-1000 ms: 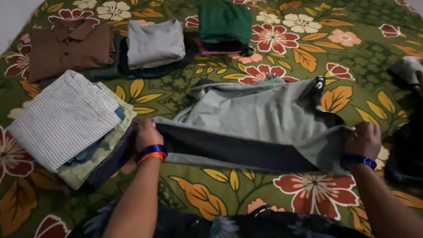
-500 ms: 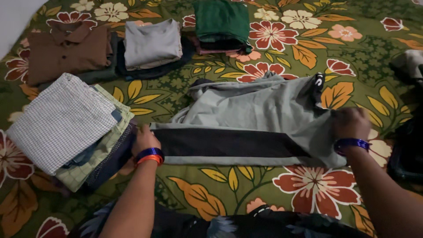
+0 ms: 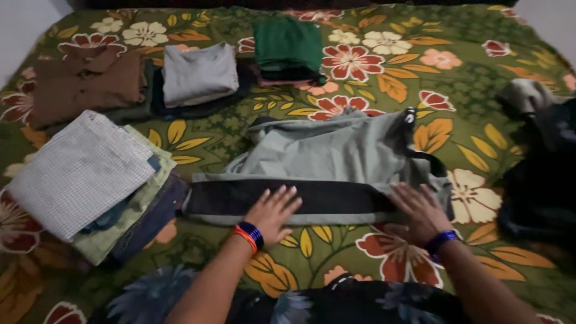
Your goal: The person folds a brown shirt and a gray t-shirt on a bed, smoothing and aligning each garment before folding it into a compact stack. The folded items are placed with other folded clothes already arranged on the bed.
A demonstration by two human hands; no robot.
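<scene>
Both hands lie flat, fingers spread, on a grey-green garment (image 3: pixel 342 150) in the middle of the floral bedspread (image 3: pixel 480 78). The left hand (image 3: pixel 273 211) presses the garment's dark folded band (image 3: pixel 294 197) near its near edge; the right hand (image 3: pixel 420 210) presses the same band toward its right end. Neither hand pinches any cloth. Near the left edge sits a stack of folded checked shirts (image 3: pixel 84 174). Along the far edge lie a brown shirt (image 3: pixel 87 84), a grey folded top (image 3: pixel 199 73) and a green folded pile (image 3: pixel 288 45). Dark clothing (image 3: pixel 540 186) is heaped at the right edge.
</scene>
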